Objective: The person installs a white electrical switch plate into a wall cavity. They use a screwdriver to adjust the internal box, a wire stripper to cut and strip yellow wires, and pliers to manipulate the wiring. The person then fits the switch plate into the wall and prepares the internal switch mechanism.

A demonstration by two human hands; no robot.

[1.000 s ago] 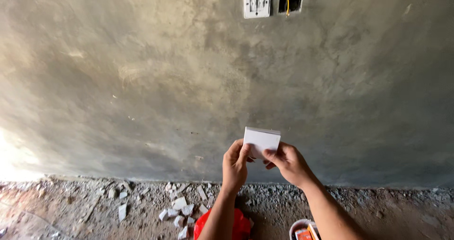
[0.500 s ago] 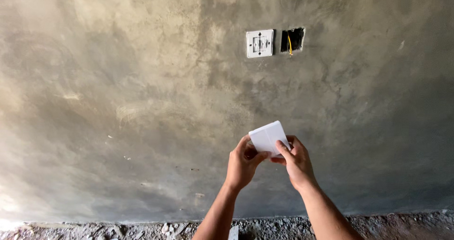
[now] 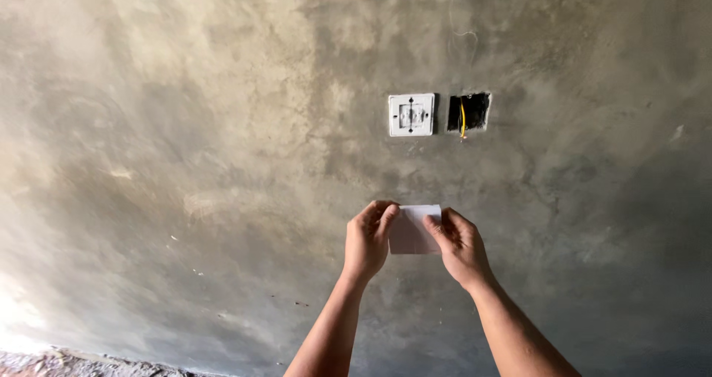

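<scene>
Both of my hands are raised in front of a bare grey plastered wall (image 3: 185, 162). Between them is a white square cover plate (image 3: 414, 230), held flat towards the wall. My left hand (image 3: 368, 237) pinches its left edge and my right hand (image 3: 460, 245) grips its right edge. Higher on the wall sits a white switch frame (image 3: 411, 114) without a cover. Just right of it is an open dark wall box (image 3: 469, 112) with a yellow wire hanging in it.
A thin wire or crack line runs down the wall above the box (image 3: 454, 21). Rubble on the floor shows at the bottom left corner (image 3: 44, 362).
The view has tilted up, so the floor rubble and red item dropped out of sight and the switch frame sits lower in view. My hands raised the plate and turned it flat.
</scene>
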